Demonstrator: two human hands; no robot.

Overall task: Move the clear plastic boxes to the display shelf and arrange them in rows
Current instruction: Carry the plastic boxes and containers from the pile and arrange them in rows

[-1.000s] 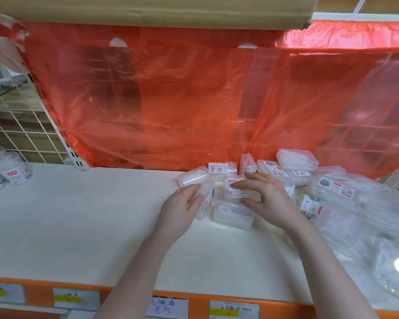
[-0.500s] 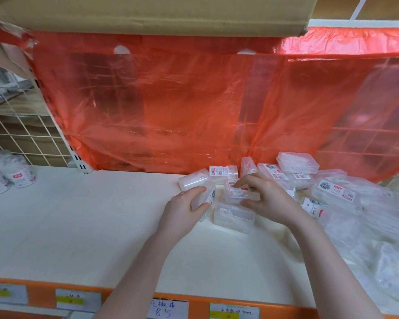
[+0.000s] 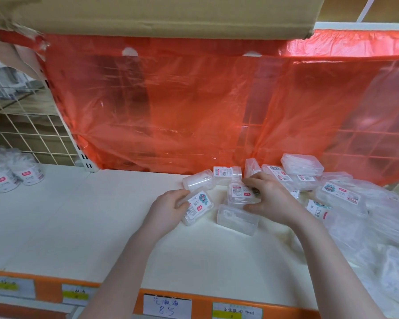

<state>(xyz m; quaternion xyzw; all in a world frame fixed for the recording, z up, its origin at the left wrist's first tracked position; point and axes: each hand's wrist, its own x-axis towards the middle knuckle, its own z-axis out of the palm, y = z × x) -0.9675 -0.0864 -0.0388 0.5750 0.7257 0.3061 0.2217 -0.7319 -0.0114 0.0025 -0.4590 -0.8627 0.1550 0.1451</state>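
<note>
Currently the display shelf (image 3: 83, 226) carries most of the stock, but little of it is in order. Behind it hangs a red plastic sheet (image 3: 182, 111), with a cardboard box (image 3: 148, 12) above. On the right lies a loose heap of clear plastic boxes (image 3: 341, 194), some bagged – unsorted, overlapping, tilted. Near the shelf's middle a few boxes (image 3: 226, 173) stand at the back edge, the possible start of a row, not yet aligned. One plain box (image 3: 237, 219) lies flat in front. The left hand (image 3: 168, 208) grips a labelled box (image 3: 199, 203), tilted on the shelf. The right hand (image 3: 272, 199) pinches another labelled box (image 3: 240, 192) between thumb and fingers. Judged progress: transfer largely done – row arrangement barely begun.
</note>
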